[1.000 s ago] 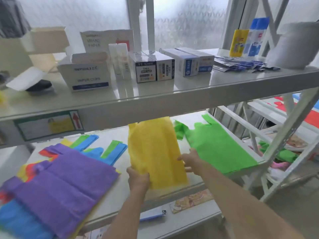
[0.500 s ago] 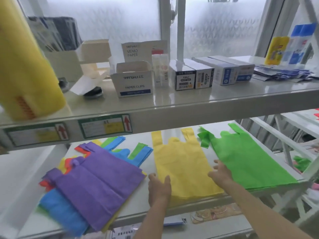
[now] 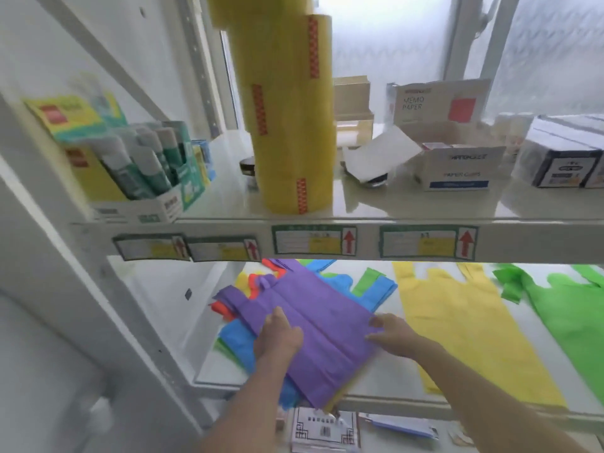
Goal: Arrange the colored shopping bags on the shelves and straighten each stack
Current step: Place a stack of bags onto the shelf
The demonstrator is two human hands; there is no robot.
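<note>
Both hands, left [image 3: 277, 335] and right [image 3: 390, 333], lie seemingly flat and uncurled on the purple bag [image 3: 313, 325] topping the skewed mixed stack [image 3: 237, 338] at lower centre, whose front corner overhangs the shelf [image 3: 392, 392], so a shove could spill it.

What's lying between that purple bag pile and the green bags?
In the head view, a flat stack of yellow bags lies on the shelf between the purple bag pile and the green bags.
</note>
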